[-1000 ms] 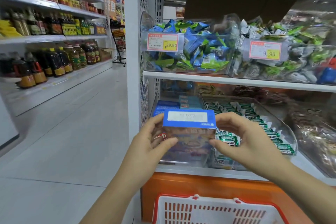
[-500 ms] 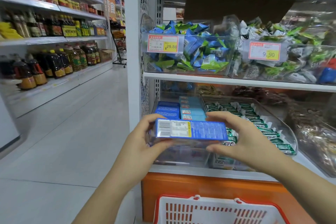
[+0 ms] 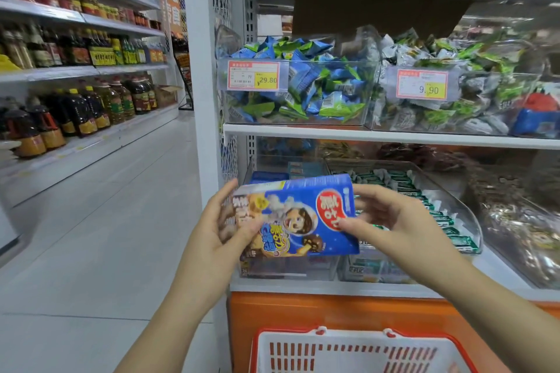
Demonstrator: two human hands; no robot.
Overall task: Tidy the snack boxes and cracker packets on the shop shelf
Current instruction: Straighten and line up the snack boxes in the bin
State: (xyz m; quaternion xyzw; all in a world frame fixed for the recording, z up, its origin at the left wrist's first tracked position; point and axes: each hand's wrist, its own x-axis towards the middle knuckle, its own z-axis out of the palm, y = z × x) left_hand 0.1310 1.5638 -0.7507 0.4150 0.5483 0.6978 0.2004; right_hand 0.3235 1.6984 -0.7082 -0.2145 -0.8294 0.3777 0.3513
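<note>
I hold a blue snack box (image 3: 298,216) with a cartoon astronaut on its face, lying sideways in front of the lower shelf. My left hand (image 3: 216,228) grips its left end, thumb across the front. My right hand (image 3: 385,221) pinches its right end, thumb on the red logo. Behind the box, more blue boxes (image 3: 268,175) stand in a clear bin (image 3: 254,160) on the lower shelf. To their right a second clear bin (image 3: 472,221) holds rows of green-and-white cracker packets (image 3: 436,215).
The upper shelf (image 3: 378,136) carries clear tubs of blue-green (image 3: 306,85) and grey-green sweets (image 3: 454,94) with price tags. Bagged snacks (image 3: 521,227) lie at the lower right. A red-and-white basket (image 3: 357,351) sits below. The aisle floor (image 3: 106,236) and oil bottles (image 3: 78,112) are to the left.
The box has been rolled in my hands: first its top edge faced me, then its barcode side, now its printed front. Both hands stay on its ends.
</note>
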